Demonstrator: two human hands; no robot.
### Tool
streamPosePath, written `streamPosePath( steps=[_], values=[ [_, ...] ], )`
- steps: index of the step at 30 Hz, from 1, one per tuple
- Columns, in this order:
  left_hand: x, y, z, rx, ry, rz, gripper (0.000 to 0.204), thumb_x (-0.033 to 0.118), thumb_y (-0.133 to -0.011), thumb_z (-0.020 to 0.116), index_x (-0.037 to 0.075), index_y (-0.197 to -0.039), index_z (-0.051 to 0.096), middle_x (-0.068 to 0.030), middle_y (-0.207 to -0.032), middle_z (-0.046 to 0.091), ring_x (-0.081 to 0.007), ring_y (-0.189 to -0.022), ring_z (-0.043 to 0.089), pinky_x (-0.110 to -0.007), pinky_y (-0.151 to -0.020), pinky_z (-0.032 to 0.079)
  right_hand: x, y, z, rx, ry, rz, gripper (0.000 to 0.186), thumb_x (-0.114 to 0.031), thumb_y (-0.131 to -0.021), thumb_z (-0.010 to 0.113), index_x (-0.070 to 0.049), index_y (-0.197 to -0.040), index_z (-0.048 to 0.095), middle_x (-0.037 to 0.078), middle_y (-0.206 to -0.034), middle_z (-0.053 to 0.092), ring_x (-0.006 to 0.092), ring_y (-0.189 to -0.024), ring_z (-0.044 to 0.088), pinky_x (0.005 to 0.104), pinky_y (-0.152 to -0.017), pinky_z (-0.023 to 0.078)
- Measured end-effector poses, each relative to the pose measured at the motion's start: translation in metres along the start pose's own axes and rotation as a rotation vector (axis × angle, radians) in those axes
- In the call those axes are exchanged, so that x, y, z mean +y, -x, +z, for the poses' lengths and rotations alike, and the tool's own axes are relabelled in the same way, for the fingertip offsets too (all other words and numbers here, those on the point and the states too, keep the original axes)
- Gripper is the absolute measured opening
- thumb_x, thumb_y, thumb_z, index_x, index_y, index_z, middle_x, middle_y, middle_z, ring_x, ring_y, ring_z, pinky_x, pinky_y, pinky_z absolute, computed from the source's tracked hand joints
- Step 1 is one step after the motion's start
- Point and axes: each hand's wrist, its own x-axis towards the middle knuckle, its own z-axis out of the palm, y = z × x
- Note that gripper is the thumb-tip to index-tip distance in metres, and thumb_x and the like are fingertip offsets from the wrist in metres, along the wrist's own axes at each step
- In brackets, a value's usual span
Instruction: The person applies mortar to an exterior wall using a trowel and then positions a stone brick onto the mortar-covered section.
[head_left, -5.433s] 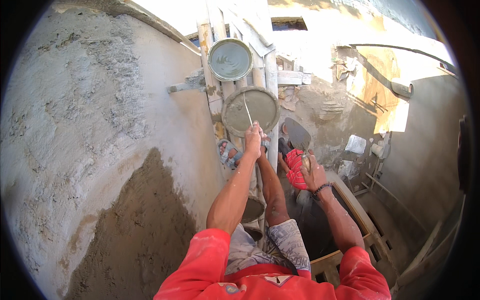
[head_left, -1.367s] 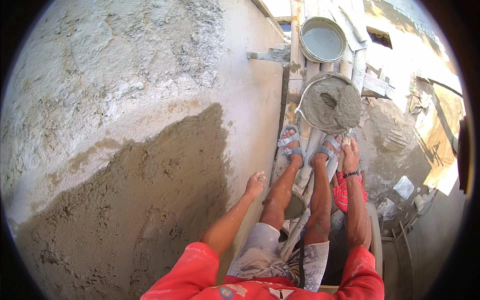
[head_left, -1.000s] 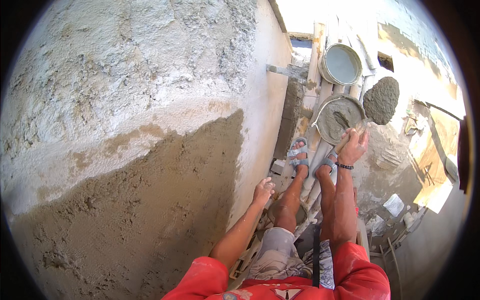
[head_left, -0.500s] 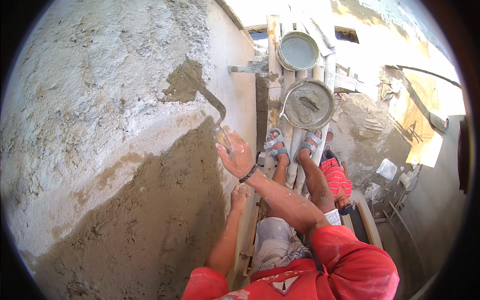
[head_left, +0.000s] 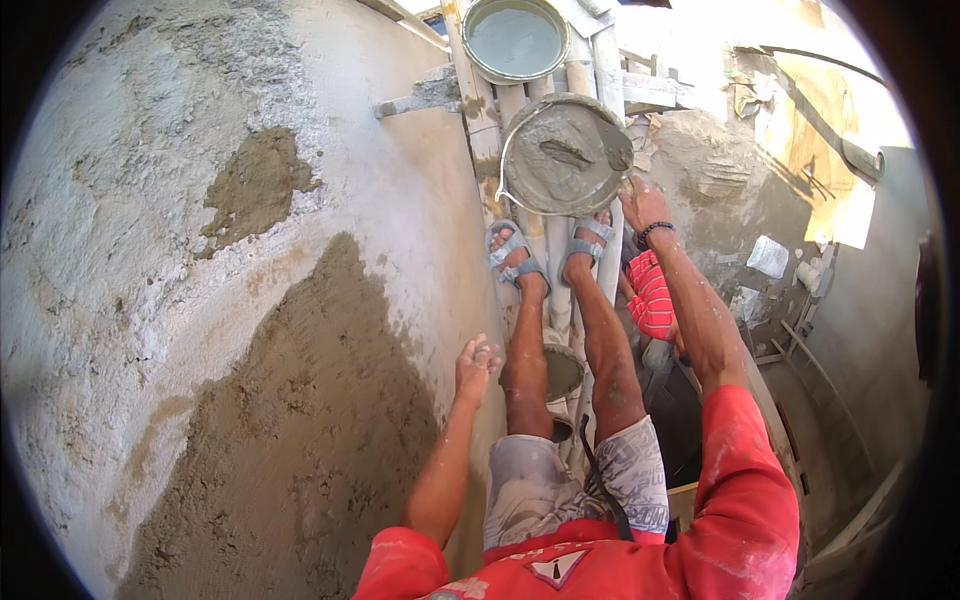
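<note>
My right hand [head_left: 643, 208] grips a trowel [head_left: 612, 142], its blade at the right side of a bucket of wet grey mortar [head_left: 550, 180]. My left hand [head_left: 476, 368] is raised beside my left leg, fingers apart and loosely bent, holding nothing visible. The rough white wall [head_left: 150, 210] on my left carries a small fresh patch of mortar [head_left: 250, 185] above a large damp plastered area [head_left: 290, 430].
My sandalled feet stand on bamboo poles [head_left: 535, 240]. A pail of grey water [head_left: 515, 40] sits beyond the mortar; another container [head_left: 560, 370] is between my legs. Below on the right are a co-worker in striped red [head_left: 650, 300], a board [head_left: 840, 200] and debris.
Half a second ago my right hand held the trowel against the wall; it has moved back to the bucket. A new mortar patch is on the wall since a second ago.
</note>
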Motion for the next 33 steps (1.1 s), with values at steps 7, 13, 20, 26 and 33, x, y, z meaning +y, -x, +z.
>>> streamPosePath(
  steps=[7,13,20,26,33],
  values=[
    [-0.015,-0.02,-0.022,0.065,-0.117,0.014,0.039,0.012,-0.097,0.045,0.004,-0.135,0.043,-0.008,-0.106,0.064,-0.0131,-0.078,0.062,-0.026,-0.07,0.051,-0.031,-0.029,0.053,-0.05,-0.341,-0.067,0.046,-0.037,-0.084,0.057,0.0,-0.112,0.06,0.029,-0.107,0.062,0.0439,-0.103,0.058,0.0466,-0.09,0.046],
    [-0.013,-0.029,-0.024,0.09,-0.134,0.011,0.04,0.012,-0.097,0.046,0.002,-0.135,0.042,-0.0081,-0.106,0.064,-0.0135,-0.078,0.062,-0.027,-0.071,0.051,-0.025,-0.036,0.069,-0.103,-0.532,-0.056,0.046,-0.035,-0.083,0.059,0.002,-0.111,0.061,0.024,-0.1,0.065,0.0332,-0.086,0.065,0.0412,-0.078,0.05],
    [-0.004,-0.035,-0.003,0.02,-0.137,0.046,0.039,0.012,-0.097,0.046,0.001,-0.134,0.042,-0.0087,-0.107,0.064,-0.0135,-0.08,0.062,-0.028,-0.073,0.051,-0.02,-0.023,0.07,-0.202,-0.78,-0.009,0.042,-0.029,-0.083,0.061,0.006,-0.107,0.06,0.012,-0.082,0.062,0.0142,-0.061,0.057,0.0318,-0.057,0.048],
    [-0.006,-0.039,0.004,0.029,-0.152,0.032,0.04,0.012,-0.097,0.046,0.001,-0.135,0.042,-0.0086,-0.108,0.063,-0.0137,-0.082,0.061,-0.027,-0.073,0.05,-0.011,0.0,0.069,-0.221,-0.956,0.003,0.038,-0.026,-0.083,0.063,0.005,-0.105,0.06,0.007,-0.081,0.06,0.0112,-0.061,0.054,0.0291,-0.054,0.046],
    [0.006,-0.034,0.007,0.065,-0.15,0.019,0.039,0.011,-0.097,0.046,0.001,-0.134,0.043,-0.0086,-0.109,0.063,-0.013,-0.08,0.061,-0.027,-0.072,0.05,0.001,0.015,0.078,-0.149,-1.044,0.014,0.032,-0.023,-0.085,0.061,0.0,-0.107,0.058,0.001,-0.072,0.054,0.0069,-0.057,0.05,0.0231,-0.047,0.04]
  ],
)
